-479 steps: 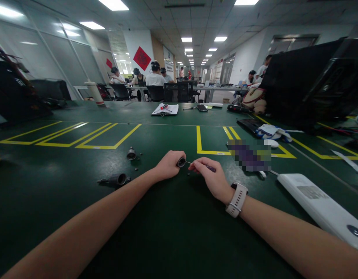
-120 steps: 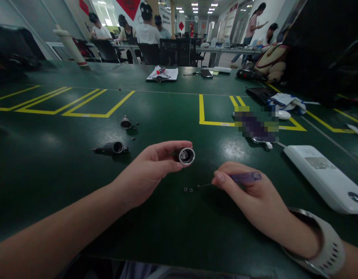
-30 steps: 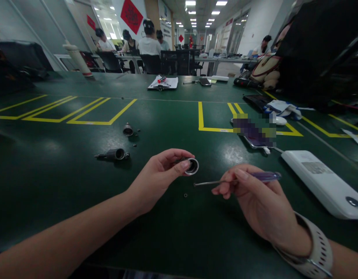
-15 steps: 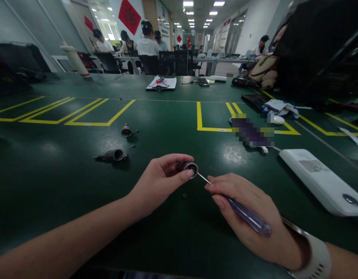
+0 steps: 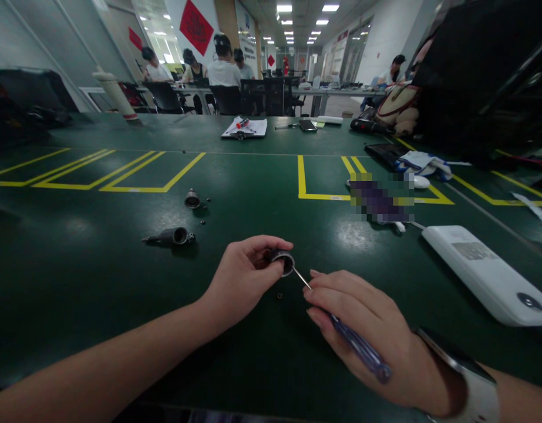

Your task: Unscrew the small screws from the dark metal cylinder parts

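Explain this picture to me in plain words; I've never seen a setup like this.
There is no machine here: you see a person's own two bare hands, through one camera worn on the head, looking forward and down. The left hand holds a short, dark metal cup with a shiny rim. The right hand holds a screwdriver with a clear purple handle; its thin shaft meets the cup's mouth, its tip hidden. On the green tabletop, a tiny metal ring lies below the cup. Farther left lie a dark, pointed metal cylinder and another small metal cup. A white oblong box lies at right.
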A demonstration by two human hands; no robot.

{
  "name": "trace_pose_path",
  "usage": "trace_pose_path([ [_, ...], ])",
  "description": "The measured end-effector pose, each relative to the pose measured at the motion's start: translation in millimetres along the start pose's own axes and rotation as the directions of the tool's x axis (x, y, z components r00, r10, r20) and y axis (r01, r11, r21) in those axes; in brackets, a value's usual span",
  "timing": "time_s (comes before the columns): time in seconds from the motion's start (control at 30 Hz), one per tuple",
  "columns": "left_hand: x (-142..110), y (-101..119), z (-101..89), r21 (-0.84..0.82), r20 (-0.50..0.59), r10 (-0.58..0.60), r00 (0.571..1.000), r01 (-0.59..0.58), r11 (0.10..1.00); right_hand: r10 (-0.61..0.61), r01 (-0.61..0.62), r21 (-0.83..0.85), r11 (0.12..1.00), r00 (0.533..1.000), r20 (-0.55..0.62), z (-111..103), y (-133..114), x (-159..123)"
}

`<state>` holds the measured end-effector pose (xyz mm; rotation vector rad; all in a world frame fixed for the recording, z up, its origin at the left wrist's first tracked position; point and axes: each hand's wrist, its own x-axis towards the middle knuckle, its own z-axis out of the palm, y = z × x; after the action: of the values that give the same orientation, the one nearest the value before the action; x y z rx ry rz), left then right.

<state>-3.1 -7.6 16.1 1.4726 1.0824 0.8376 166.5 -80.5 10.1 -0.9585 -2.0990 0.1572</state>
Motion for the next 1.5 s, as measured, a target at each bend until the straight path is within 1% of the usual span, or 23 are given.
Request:
trace_pose_path([
  [0.13, 0, 0, 0.6, 0.001, 0.001, 0.006, 1.000, -0.006, 1.000, -0.020, 0.020, -0.021, 1.000, 1.000, -0.004, 0, -3, -1],
  [0.2, 0, -1, 0.7, -0.005, 0.007, 0.006, 1.000, -0.006, 1.000, -0.005, 0.005, 0.005, 1.000, 1.000, -0.006, 0, -3, -3],
  [0.27, 1, 0, -0.2, -0.008, 0.002, 0.008, 1.000, -0.008, 1.000, 0.065, -0.062, 0.105, 0.993, 0.997, -0.031, -1, -3, -5],
  [0.33, 2, 2, -2.3, -0.004, -0.015, 0.005, 1.000, -0.005, 1.000, 0.225, -0.202, 0.286, 0.937, 0.973, -0.052, -1, 0, -5],
  [0.37, 3, 3, -3.6, -0.007, -0.026, 0.000, 1.000, 0.000, 1.000, 0.327, -0.286, 0.395, 0.873, 0.944, -0.039, -1, 2, -5],
  [0.4, 3, 4, -5.0, -0.014, -0.039, -0.007, 0.999, 0.007, 1.000, 0.429, -0.370, 0.504, 0.780, 0.904, 0.001, 0, 5, -4],
  [0.43, 4, 5, -6.3, -0.029, -0.052, -0.015, 0.999, 0.014, 0.999, 0.516, -0.444, 0.600, 0.666, 0.854, 0.060, 1, 8, -4],
  [0.47, 4, 6, -7.3, -0.051, -0.064, -0.022, 0.998, 0.018, 0.999, 0.567, -0.502, 0.672, 0.544, 0.811, 0.147, 2, 11, -3],
  [0.5, 4, 6, -8.1, -0.077, -0.073, -0.028, 0.997, 0.022, 0.997, 0.600, -0.546, 0.713, 0.439, 0.769, 0.220, 4, 14, -2],
  [0.53, 5, 7, -8.5, -0.100, -0.075, -0.033, 0.997, 0.025, 0.995, 0.614, -0.576, 0.734, 0.360, 0.739, 0.279, 6, 17, -1],
  [0.57, 5, 7, -8.8, -0.118, -0.074, -0.038, 0.997, 0.029, 0.993, 0.617, -0.595, 0.741, 0.311, 0.719, 0.319, 7, 18, -1],
  [0.6, 5, 7, -8.8, -0.129, -0.069, -0.043, 0.997, 0.034, 0.991, 0.619, -0.607, 0.739, 0.292, 0.709, 0.338, 9, 20, 0],
  [0.67, 5, 7, -8.5, -0.143, -0.056, -0.051, 0.997, 0.043, 0.989, 0.615, -0.618, 0.725, 0.304, 0.708, 0.345, 10, 20, 0],
  [0.77, 5, 7, -7.8, -0.161, -0.048, -0.049, 0.998, 0.041, 0.986, 0.605, -0.649, 0.665, 0.371, 0.712, 0.357, 9, 17, 2],
  [0.87, 5, 8, -7.8, -0.173, -0.053, -0.048, 0.997, 0.038, 0.984, 0.587, -0.674, 0.564, 0.477, 0.722, 0.366, 6, 14, 3],
  [0.93, 5, 8, -8.5, -0.182, -0.048, -0.056, 0.997, 0.047, 0.982, 0.563, -0.658, 0.499, 0.564, 0.749, 0.350, 5, 12, 4],
  [1.03, 6, 6, -9.9, -0.213, -0.036, -0.066, 0.997, 0.057, 0.975, 0.499, -0.580, 0.402, 0.709, 0.815, 0.296, 3, 8, 3],
  [1.1, 7, 5, -10.2, -0.247, -0.033, -0.070, 0.997, 0.060, 0.967, 0.431, -0.501, 0.336, 0.798, 0.863, 0.262, 4, 5, 1],
  [1.2, 7, 4, -9.6, -0.292, -0.038, -0.072, 0.997, 0.058, 0.955, 0.307, -0.363, 0.272, 0.891, 0.924, 0.229, 6, 3, -2],
  [1.27, 7, 3, -8.9, -0.306, -0.051, -0.065, 0.997, 0.046, 0.951, 0.234, -0.274, 0.261, 0.926, 0.956, 0.174, 7, 2, -4],
  [1.33, 7, 3, -8.7, -0.314, -0.055, -0.059, 0.997, 0.039, 0.949, 0.177, -0.193, 0.256, 0.947, 0.980, 0.087, 6, 1, -6],
  [1.43, 7, 2, -8.6, -0.320, -0.034, -0.066, 0.997, 0.052, 0.946, 0.115, -0.106, 0.251, 0.962, 0.993, -0.021, 2, 0, -8],
  [1.5, 7, 3, -8.5, -0.320, -0.031, -0.070, 0.997, 0.056, 0.946, 0.112, -0.097, 0.265, 0.959, 0.993, -0.041, 0, -1, -8],
])
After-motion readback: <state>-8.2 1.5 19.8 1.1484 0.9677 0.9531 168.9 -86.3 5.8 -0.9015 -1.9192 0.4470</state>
